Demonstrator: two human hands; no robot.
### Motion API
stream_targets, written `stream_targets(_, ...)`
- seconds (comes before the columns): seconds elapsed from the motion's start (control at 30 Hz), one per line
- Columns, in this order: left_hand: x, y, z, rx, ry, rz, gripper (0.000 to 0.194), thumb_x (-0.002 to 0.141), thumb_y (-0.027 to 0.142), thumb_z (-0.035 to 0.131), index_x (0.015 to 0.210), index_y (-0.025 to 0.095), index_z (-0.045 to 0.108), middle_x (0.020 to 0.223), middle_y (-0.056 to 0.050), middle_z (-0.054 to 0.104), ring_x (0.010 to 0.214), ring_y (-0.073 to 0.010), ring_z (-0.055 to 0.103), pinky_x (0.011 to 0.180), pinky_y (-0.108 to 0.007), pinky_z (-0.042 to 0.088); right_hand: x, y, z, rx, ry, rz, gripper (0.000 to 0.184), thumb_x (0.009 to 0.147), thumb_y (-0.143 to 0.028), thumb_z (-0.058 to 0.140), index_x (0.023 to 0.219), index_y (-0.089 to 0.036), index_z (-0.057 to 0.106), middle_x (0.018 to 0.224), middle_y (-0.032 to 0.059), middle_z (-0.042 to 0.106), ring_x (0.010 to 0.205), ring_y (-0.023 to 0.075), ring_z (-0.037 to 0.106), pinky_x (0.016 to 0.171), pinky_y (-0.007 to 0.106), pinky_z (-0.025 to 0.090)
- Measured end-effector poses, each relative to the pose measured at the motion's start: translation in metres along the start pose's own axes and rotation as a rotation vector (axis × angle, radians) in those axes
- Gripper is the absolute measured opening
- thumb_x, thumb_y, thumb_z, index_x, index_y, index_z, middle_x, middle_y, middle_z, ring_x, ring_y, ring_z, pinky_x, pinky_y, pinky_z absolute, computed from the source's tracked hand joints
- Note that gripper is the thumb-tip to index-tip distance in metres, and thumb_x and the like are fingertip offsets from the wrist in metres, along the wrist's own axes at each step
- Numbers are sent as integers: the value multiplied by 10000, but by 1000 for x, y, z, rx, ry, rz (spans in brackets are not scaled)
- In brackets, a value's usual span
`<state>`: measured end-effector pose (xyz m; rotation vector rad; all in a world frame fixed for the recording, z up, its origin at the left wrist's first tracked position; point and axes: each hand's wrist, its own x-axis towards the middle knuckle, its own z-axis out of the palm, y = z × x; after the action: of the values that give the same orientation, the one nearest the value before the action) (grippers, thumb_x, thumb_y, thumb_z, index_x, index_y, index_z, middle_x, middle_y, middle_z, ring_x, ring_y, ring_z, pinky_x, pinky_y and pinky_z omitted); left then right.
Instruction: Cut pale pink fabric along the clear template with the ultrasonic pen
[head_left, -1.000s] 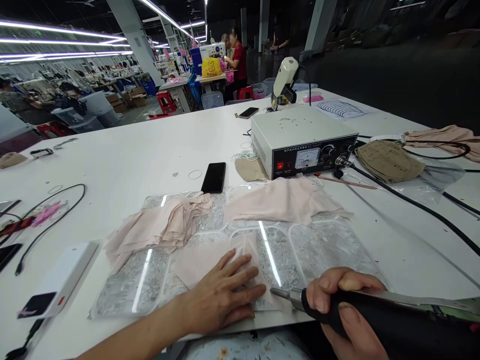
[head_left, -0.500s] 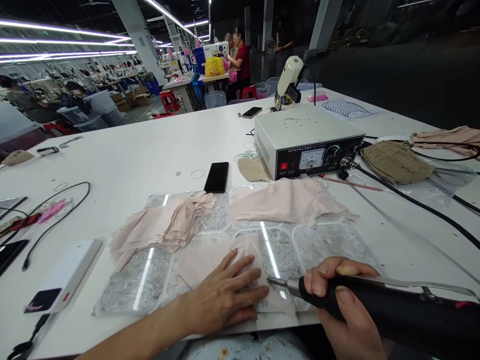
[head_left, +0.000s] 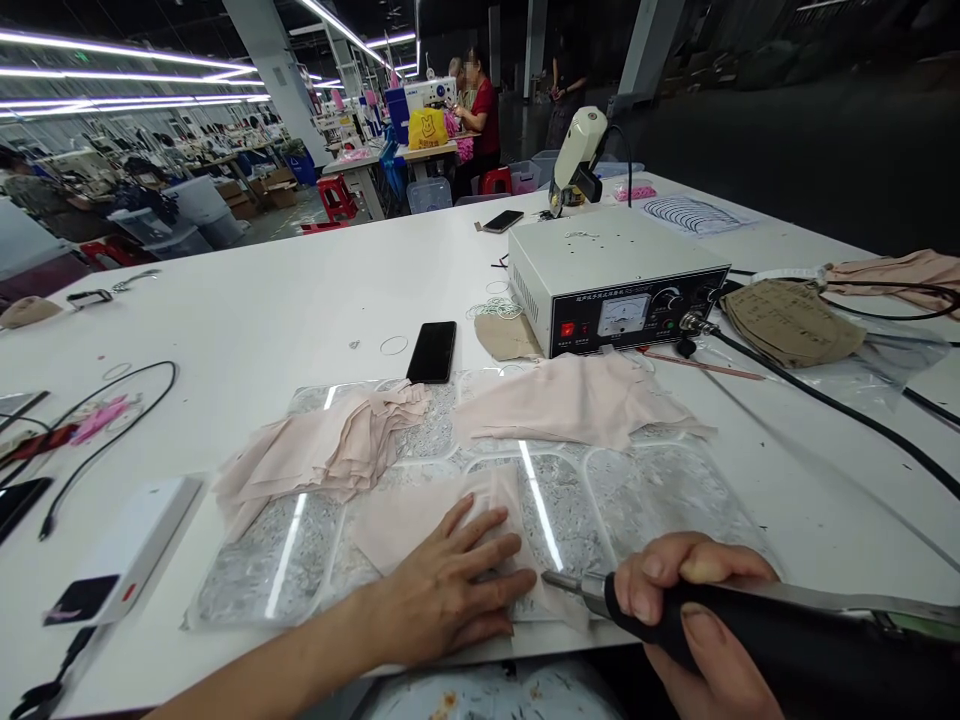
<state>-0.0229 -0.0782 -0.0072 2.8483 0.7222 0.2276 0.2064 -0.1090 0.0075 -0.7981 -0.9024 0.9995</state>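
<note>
My left hand (head_left: 450,585) lies flat, fingers spread, on a thin pale pink fabric piece (head_left: 409,515), pressing it to a clear grey-patterned mat (head_left: 255,580). The mat has rounded panels. In my right hand (head_left: 705,600) is a black handheld ultrasonic tool (head_left: 817,640), my fingers wrapped around its body and a long metal lever along its top. Its metal tip (head_left: 562,581) points left, close to my left fingertips, over the fabric's right edge; whether it touches the cloth I cannot tell. A stack of pink fabric pieces (head_left: 330,445) and another fabric pile (head_left: 570,400) lie behind.
A control box (head_left: 622,275) with a meter and a black cable (head_left: 840,395) stands behind the mat. Nearby are a black phone (head_left: 432,352), brown card patterns (head_left: 795,322) and a white power bank (head_left: 124,550). Co-workers sit at sewing machines farther back.
My right hand has moved slightly right and down with the tool, drawing its tip a little away from my left fingers. My left hand and the fabric stay in place.
</note>
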Motion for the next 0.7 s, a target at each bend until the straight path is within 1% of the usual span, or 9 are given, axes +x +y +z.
stream_targets(0.13,0,0,1,0,0,-1,357,992,393,514,1303,231,578,1317,-59,577,1362,-303,401,1169,-522,244,1,2,-2,-27,-22,-28,128,851,-234,613,794,-250,500,717,-27,530,508,110,535,497,300,544)
stream_targets(0.27,0,0,1,-4,-1,1,361,991,388,517,1311,229,569,1318,-65,573,1370,-308,389,1169,-529,237,2,2,-5,-72,-92,-39,125,868,-174,574,806,-253,500,730,-19,551,522,118,555,508,312,554)
stream_targets(0.33,0,0,1,-8,-8,-3,362,990,386,520,1313,229,564,1319,-70,572,1374,-309,383,1170,-533,230,3,1,-4,-72,-108,-44,113,862,-170,576,824,-255,512,734,-18,557,521,119,558,507,315,556)
stream_targets(0.47,1,1,-1,-9,-8,-3,357,986,389,528,1303,231,573,1307,-72,583,1363,-302,399,1174,-521,231,4,0,3,-44,-67,-72,85,853,-205,596,833,-255,530,718,-21,553,507,116,545,494,309,543)
stream_targets(0.6,0,1,0,-7,10,-5,352,978,393,544,1288,232,582,1295,-72,591,1356,-296,409,1176,-518,228,6,4,8,-1,-38,-80,82,849,-204,604,863,-263,548,726,-23,543,514,110,533,499,306,538)
stream_targets(0.7,0,1,1,-8,3,-8,347,990,399,518,1286,231,580,1307,-65,585,1355,-301,407,1173,-520,229,7,8,9,10,-55,-69,72,865,-200,592,875,-256,550,749,-21,545,535,104,545,522,301,548)
